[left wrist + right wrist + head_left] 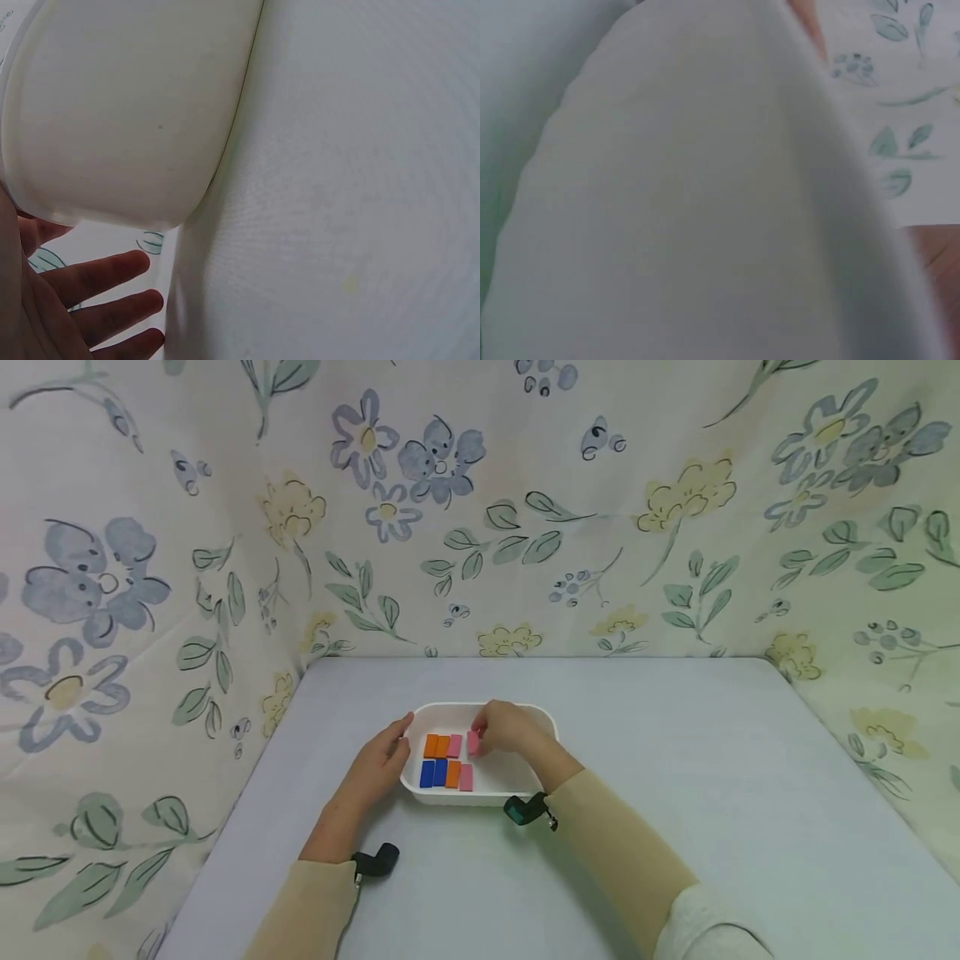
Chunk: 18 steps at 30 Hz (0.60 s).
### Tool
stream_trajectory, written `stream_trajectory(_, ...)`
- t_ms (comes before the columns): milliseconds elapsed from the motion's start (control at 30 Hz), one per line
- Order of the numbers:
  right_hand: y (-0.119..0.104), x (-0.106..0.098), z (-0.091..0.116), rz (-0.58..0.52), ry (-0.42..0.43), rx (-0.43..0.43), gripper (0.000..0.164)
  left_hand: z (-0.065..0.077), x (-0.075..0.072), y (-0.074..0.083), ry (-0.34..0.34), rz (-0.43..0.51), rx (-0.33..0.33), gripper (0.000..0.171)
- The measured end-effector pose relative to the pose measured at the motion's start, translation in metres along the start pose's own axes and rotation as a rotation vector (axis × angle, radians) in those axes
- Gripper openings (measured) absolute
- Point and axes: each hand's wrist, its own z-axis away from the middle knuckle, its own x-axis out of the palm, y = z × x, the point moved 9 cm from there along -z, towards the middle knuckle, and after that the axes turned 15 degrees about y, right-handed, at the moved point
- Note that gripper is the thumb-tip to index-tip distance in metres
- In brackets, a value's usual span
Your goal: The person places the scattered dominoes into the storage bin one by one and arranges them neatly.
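A white tray [510,774] with rounded corners holds small rectangular blocks in two rows. In the back row stand two orange blocks [431,746] and a pink block [454,746]. The front row has two blue blocks [427,774], an orange block [453,774] and a pink one. My right hand [510,727] reaches over the tray and pinches another pink block [472,742], just right of the back row. My left hand [380,763] rests at the tray's left end, its fingers [112,274] loosely extended by the wall. In the right wrist view the tray's outer wall hides the fingertips.
The tray sits on a white table [675,760], toward its middle-left. Flowered cloth [525,510] hangs behind and at both sides. A small black camera [377,860] is worn on the left wrist, and another [525,810] on the right, beside the tray's front wall.
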Motion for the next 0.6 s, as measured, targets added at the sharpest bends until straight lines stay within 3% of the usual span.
stream_trajectory(267, 0.009, 0.01, 0.001, 0.061, 0.003, 0.034, 0.033, 0.0, 0.009, 0.004, -0.004, -0.003, -0.004, 0.054)
stream_trajectory(600, 0.007, 0.013, 0.0, 0.107, 0.019, 0.004, 0.039, 0.001, 0.006, 0.004, -0.002, -0.018, -0.004, 0.054)
